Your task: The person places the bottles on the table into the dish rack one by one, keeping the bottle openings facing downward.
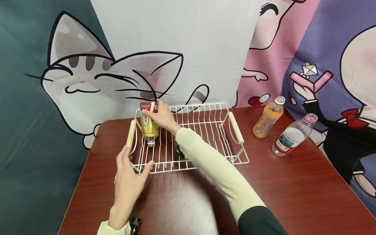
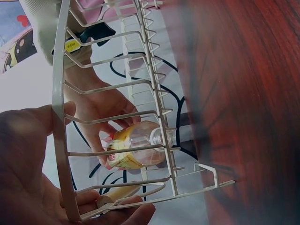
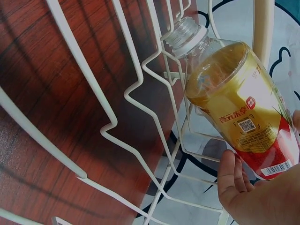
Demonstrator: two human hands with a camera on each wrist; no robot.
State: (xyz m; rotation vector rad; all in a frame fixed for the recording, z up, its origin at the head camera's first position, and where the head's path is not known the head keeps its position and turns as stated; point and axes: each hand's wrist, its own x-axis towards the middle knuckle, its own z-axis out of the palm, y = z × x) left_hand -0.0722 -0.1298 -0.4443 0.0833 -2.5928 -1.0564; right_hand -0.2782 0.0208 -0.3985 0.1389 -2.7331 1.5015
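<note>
A plastic bottle with a red and gold label (image 1: 150, 126) was upside down inside the left end of the white wire rack (image 1: 173, 170), its base upward and its clear neck pointing down toward the rack's bars. Bare screw threads showed at the neck, and a QR code and a barcode were printed on the label. Whether the neck touched the wires, I could not tell. The right hand (image 1: 163, 116) was grasping this bottle near its base, the thumb on one side and the fingers around the other, its arm reaching across the rack. A dark strap (image 2: 101, 33) circled that wrist.

The left hand (image 1: 127, 179) was at the rack's near left corner, its fingers spread and unclenched around it, close to the pale left handle (image 1: 131, 133), with the thumb by the front rail. A matching right handle (image 1: 236, 127) stood at the rack's other end.

To the right of the rack stood an amber bottle (image 1: 267, 119), and farther right of the rack a clear bottle with a red neck ring (image 1: 293, 137). The rack sat on a reddish-brown wood-grain tabletop (image 1: 176, 199); behind the rack hung a cloth backdrop (image 1: 205, 49) with a smiling cartoon cat (image 1: 85, 111).
</note>
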